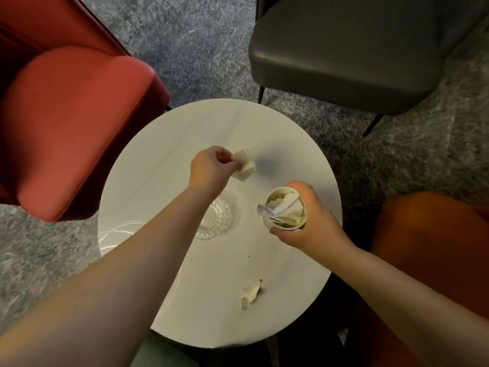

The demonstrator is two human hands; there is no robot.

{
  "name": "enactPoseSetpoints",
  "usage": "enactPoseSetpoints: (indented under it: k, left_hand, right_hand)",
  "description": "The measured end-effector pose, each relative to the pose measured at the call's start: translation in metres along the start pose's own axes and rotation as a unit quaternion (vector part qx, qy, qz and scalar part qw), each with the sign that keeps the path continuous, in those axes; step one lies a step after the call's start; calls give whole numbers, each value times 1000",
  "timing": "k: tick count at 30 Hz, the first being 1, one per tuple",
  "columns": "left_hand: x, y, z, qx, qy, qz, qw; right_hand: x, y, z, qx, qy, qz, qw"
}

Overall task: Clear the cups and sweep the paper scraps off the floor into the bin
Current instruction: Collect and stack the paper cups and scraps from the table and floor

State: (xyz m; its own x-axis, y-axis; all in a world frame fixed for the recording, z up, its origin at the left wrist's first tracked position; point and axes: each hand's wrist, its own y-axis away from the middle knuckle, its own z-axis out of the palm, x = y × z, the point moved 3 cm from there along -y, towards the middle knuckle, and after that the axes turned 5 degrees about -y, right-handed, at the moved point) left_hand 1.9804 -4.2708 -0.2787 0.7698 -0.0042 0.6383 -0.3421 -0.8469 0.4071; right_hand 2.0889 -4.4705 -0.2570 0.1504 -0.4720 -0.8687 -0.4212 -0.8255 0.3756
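Two forearms in view, both bare from wrist to elbow; no sleeve reached into the picture. Left hand (210, 169) and right hand (313, 223) bare too, without gloves. No ring, watch or bracelet was seen on fingers or wrists. Nails short and plain where visible. A strip of pale green cloth (158, 352) showed low between the arms, blurred.

White paper cup (287, 211), upright, stuffed w/ crumpled paper + plastic fork, held above desk (158, 181). Crumpled white scrap (244, 165) pinched just beyond it. Another scrap (249, 294) lies on desk's near part.
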Motion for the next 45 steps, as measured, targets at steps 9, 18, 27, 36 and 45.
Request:
enactPoseSetpoints:
  k: [9,18,27,36,45]
  left_hand:
    - [49,112,-22,-76,166,-11,983]
    - [53,120,15,-56,-31,9,998]
    - [38,131,29,11,-87,60,994]
    - [14,114,39,-114,-3,-61,992]
    - [20,104,56,-163,-31,-107,980]
  right_hand:
    - [7,2,2,-31,36,-4,999]
    - [4,1,4,-52,15,37,998]
    - [-2,2,0,-51,36,-31,998]
    - [11,1,3,-34,73,-29,996]
    - [15,-2,9,-23,106,-36,993]
